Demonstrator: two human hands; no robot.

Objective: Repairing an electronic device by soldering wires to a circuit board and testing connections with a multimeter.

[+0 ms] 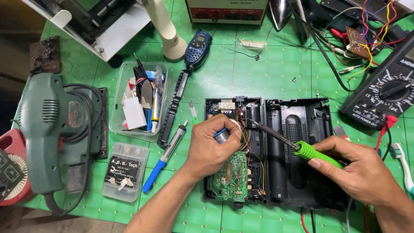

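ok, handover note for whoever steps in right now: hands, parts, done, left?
Left hand: holds a small solder spool over the opened black device.
Right hand: grip on the green-handled soldering iron, its tip among the wires near the top of the left half.
Parts: case split in two halves; green circuit board folded out at the lower left. Blue desoldering pump lies left of the case; multimeter upper right.
Done: case opened.
Left: whether the joint is finished cannot be told; case not yet closed.
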